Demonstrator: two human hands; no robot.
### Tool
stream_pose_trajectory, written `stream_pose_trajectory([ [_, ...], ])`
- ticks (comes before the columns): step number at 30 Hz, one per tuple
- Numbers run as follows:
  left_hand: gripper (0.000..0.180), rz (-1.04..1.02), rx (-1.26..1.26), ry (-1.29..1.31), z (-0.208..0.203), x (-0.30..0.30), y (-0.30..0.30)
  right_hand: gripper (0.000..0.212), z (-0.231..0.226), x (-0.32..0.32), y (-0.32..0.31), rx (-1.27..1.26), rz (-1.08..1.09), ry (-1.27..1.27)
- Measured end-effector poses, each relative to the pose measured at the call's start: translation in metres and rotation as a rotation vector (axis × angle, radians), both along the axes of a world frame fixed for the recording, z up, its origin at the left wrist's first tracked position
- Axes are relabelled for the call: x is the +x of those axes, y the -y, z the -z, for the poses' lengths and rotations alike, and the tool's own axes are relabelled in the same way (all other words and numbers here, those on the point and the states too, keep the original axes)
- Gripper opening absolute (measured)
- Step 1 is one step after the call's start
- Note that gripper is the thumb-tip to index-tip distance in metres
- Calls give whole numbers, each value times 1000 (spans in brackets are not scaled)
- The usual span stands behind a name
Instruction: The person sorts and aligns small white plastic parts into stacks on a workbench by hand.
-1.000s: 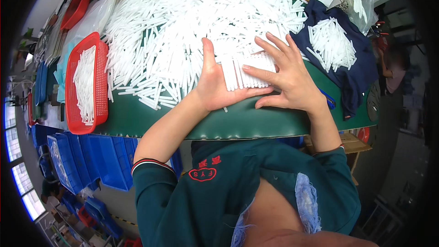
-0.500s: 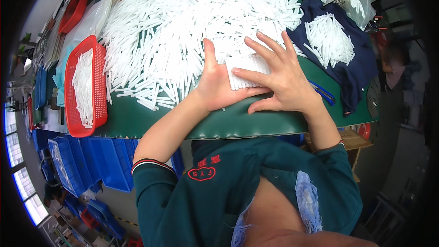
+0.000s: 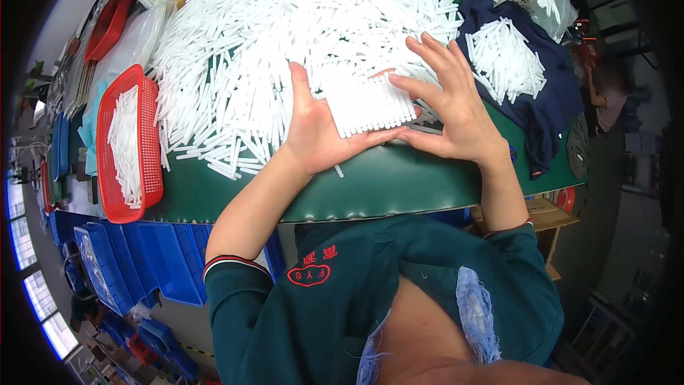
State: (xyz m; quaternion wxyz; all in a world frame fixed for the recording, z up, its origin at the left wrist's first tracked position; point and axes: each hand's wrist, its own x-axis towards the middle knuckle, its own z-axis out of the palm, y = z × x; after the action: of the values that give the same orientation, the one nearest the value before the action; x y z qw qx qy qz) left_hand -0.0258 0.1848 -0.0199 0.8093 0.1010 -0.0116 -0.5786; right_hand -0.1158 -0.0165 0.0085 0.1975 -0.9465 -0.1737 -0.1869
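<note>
A flat row of short white plastic sticks (image 3: pixel 370 107) lies side by side across the palm and fingers of my left hand (image 3: pixel 312 132). That hand is flat, palm up, with its thumb sticking out away from the row. At the row's right end is my right hand (image 3: pixel 467 117), its fingers spread and curved. Its index fingertip is at the row's upper right corner, and its thumb is by the lower right one, near my left fingertips. Beyond both hands spreads a large heap of loose white sticks (image 3: pixel 263 36). One stick end (image 3: pixel 338 171) shows below my left hand.
A red plastic basket (image 3: pixel 153 150) with white sticks stands at the left of the green tabletop (image 3: pixel 285 203). Over on the right, a smaller stick pile (image 3: pixel 506 60) rests on dark blue cloth (image 3: pixel 545 125). Blue bins (image 3: pixel 174 260) stand below the table's left side.
My right hand has moved off the top of the row to its right end, uncovering more sticks. My left hand has shifted slightly left with the row.
</note>
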Motion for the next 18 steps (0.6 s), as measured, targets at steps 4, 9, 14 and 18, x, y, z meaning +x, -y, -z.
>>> stream_pose_trajectory([
  [4, 108, -35, 67, -32, 1, 0, 1, 53, 1, 0, -8, 12, -51, -9],
  [9, 105, -34, 100, 32, 4, 0, -1, 49, 5, 2, -8, -3, -86, 6],
  [14, 104, -20, -22, -18, 7, 1, -1, 49, 4, 1, -10, -10, -87, 1],
  [18, 103, -50, 78, 0, 2, -1, 0, 50, 5, 0, -9, -8, -88, -3],
])
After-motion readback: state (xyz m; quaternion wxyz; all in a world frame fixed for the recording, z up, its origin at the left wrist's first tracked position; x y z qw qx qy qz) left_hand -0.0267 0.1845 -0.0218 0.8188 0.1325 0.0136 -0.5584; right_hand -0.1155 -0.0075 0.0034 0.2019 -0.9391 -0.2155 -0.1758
